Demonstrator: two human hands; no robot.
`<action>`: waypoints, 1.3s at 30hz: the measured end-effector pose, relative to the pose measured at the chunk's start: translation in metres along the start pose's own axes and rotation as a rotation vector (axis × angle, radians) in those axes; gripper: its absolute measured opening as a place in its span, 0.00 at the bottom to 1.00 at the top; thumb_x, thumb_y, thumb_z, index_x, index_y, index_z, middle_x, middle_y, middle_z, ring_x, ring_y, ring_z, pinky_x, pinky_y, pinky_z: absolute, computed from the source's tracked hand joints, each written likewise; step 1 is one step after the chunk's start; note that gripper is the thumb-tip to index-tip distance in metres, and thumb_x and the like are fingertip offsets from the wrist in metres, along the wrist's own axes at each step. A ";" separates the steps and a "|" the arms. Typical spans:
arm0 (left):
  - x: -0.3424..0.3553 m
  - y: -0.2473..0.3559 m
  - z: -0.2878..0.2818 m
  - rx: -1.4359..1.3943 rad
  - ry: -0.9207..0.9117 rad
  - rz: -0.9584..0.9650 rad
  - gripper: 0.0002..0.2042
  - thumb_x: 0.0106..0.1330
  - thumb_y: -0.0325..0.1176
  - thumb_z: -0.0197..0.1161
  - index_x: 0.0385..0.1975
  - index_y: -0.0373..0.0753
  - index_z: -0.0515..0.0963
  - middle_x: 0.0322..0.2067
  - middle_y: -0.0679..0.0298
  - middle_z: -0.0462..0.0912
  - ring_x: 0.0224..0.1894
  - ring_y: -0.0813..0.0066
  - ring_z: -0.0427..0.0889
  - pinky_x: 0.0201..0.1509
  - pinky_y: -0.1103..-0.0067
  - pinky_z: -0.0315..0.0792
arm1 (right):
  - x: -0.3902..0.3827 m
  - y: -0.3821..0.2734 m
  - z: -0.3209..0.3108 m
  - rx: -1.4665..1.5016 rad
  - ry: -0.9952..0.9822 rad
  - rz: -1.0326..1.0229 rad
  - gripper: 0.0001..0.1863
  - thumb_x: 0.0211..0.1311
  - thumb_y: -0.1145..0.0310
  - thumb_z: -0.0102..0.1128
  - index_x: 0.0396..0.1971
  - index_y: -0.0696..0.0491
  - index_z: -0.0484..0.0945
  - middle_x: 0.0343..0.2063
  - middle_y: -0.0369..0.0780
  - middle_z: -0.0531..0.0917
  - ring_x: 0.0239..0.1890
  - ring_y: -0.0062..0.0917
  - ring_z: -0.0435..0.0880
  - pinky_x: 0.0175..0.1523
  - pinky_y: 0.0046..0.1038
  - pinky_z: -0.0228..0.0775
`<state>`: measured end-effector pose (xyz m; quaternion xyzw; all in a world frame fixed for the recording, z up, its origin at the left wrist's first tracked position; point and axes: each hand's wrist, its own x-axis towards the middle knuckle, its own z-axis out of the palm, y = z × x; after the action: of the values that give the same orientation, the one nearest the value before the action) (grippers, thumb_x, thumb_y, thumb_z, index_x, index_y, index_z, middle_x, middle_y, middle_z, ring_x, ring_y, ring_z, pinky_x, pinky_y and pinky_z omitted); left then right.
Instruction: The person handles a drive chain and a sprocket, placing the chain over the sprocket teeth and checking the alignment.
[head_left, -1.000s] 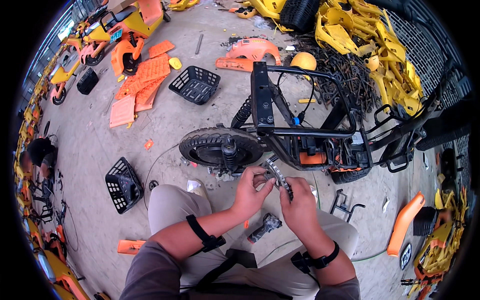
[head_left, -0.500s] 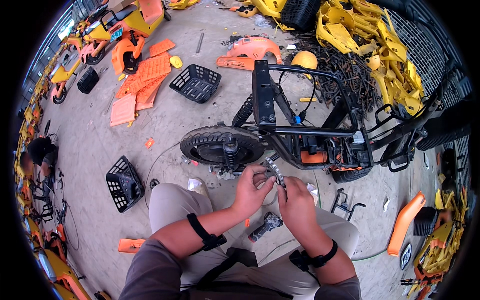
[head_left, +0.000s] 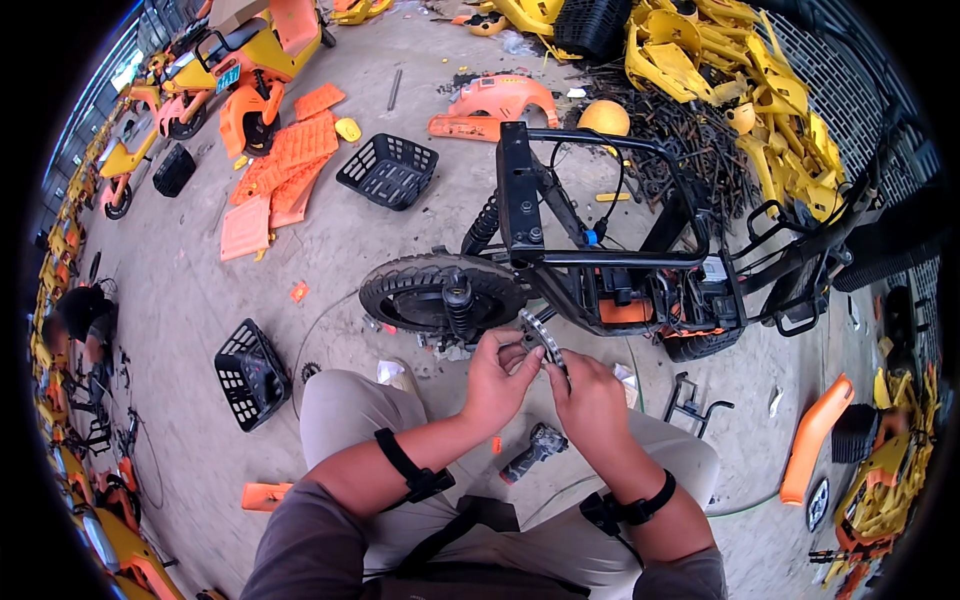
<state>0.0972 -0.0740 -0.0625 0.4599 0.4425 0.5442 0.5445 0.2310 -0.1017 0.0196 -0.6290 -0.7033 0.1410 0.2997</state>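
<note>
My left hand (head_left: 500, 375) and my right hand (head_left: 588, 390) both grip a curved, thin silver-and-dark metal part (head_left: 545, 335), notched or perforated along its edge, held just below the rear wheel (head_left: 410, 285) of a stripped black scooter frame (head_left: 520, 205). The fingers of both hands are closed on it, partly hiding its shape. A coil shock absorber (head_left: 485, 225) stands by that wheel. Under my hands, between my legs, a grey cordless power tool (head_left: 532, 450) lies on the concrete floor.
Black baskets (head_left: 250, 375) (head_left: 388, 170) lie at left and behind. Orange panels (head_left: 290, 175), a yellow plastic pile (head_left: 700, 60) and dark metal scrap (head_left: 690, 150) surround the frame. An orange panel (head_left: 815, 440) and black tube bracket (head_left: 690, 405) lie right. A person (head_left: 85, 320) crouches far left.
Both hands and the metal part have shifted slightly up and to the left, closer to the wheel, with the part still gripped.
</note>
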 end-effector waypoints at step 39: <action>0.028 0.034 -0.026 0.335 -0.105 0.311 0.16 0.64 0.25 0.65 0.50 0.35 0.70 0.47 0.57 0.74 0.42 0.74 0.79 0.45 0.80 0.73 | 0.011 0.014 -0.038 0.104 0.015 0.045 0.07 0.61 0.72 0.60 0.36 0.58 0.73 0.26 0.51 0.79 0.30 0.50 0.79 0.34 0.45 0.70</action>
<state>0.0662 -0.0460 -0.0329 0.6343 0.4213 0.5158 0.3925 0.2648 -0.0959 0.0438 -0.6291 -0.6785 0.1794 0.3341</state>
